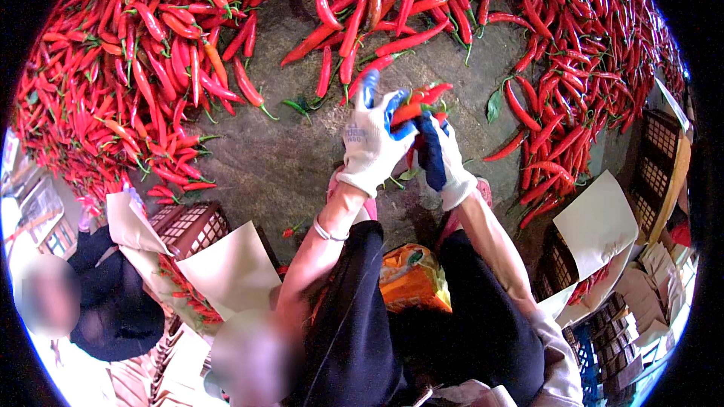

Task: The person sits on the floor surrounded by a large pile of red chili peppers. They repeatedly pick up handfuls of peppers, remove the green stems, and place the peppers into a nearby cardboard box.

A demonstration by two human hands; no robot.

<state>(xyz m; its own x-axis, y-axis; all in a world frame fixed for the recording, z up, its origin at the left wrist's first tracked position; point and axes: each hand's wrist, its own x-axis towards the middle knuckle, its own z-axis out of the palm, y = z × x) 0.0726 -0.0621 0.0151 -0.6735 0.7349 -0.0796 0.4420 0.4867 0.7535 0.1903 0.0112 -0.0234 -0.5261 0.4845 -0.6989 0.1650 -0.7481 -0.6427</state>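
My left hand, in a white knit glove with blue-coated fingers, reaches over the bare floor. Its index finger points up and away. The thumb and another finger close around the end of an orange-red chili pepper. My right hand, gloved alike, is beside it, with its fingers curled around a small bunch of red chili peppers. Green stems stick out of this bunch; its lower part is mostly hidden by the gloves. Just beyond my hands, loose red chili peppers lie on the floor.
Chili heaps rise at left and right. Paper-lined plastic crates stand left and right. An orange bag lies between my legs. Another person sits at left; a second blurred head is near my left arm.
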